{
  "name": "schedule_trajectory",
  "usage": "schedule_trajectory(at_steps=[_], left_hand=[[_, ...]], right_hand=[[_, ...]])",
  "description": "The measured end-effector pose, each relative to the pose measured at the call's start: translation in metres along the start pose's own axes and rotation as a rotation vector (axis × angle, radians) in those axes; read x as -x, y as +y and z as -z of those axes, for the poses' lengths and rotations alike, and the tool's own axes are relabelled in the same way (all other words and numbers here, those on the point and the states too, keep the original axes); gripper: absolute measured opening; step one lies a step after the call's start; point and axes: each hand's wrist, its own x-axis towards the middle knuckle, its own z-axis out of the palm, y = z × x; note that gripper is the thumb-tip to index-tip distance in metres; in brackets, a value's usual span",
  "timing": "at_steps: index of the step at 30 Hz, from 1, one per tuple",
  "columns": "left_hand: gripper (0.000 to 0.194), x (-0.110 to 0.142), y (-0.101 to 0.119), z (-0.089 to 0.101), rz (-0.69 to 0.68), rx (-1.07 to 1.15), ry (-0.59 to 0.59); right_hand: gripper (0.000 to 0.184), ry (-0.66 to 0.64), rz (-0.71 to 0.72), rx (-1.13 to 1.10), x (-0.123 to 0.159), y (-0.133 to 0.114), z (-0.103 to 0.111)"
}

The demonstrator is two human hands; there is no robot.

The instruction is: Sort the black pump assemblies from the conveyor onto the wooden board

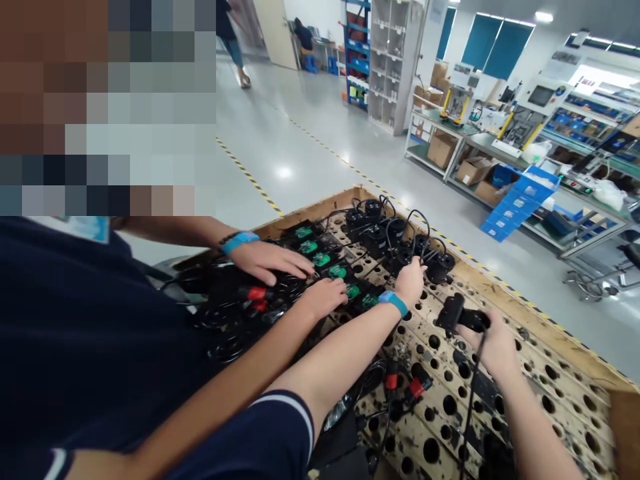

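Observation:
My left hand (411,283), with a blue band at the wrist, reaches to the far side of the wooden board (447,403). Its fingers are pinched on a black cable (423,248) among several round black units (376,237) with looped cables. Off to the right, my right hand (500,343) is closed around a black device (453,312), held above the board, and a black cord hangs down from it. Left of my left hand lies a row of black housings with green circuit boards (338,271).
A co-worker at my left has one hand (273,260) and another hand (326,297) over the housings and coiled cables. Black-and-red connectors (391,377) lie on the board, which has many holes and a raised wooden rim (530,303). Beyond stand workbenches and blue bins (520,200).

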Motion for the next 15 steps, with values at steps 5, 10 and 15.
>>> schedule_trajectory(at_steps=[5,10,15], left_hand=[[0.03,-0.015,-0.006,0.008,0.032,0.228,0.089],[0.041,-0.004,-0.001,0.029,-0.049,0.037,0.104],[0.053,-0.001,0.009,0.054,-0.117,-0.151,0.041]], right_hand=[[0.057,-0.061,0.027,0.065,-0.039,-0.038,-0.028],[0.056,-0.147,0.035,0.139,-0.071,-0.063,-0.041],[0.062,-0.165,0.059,0.178,-0.08,-0.085,-0.049]])
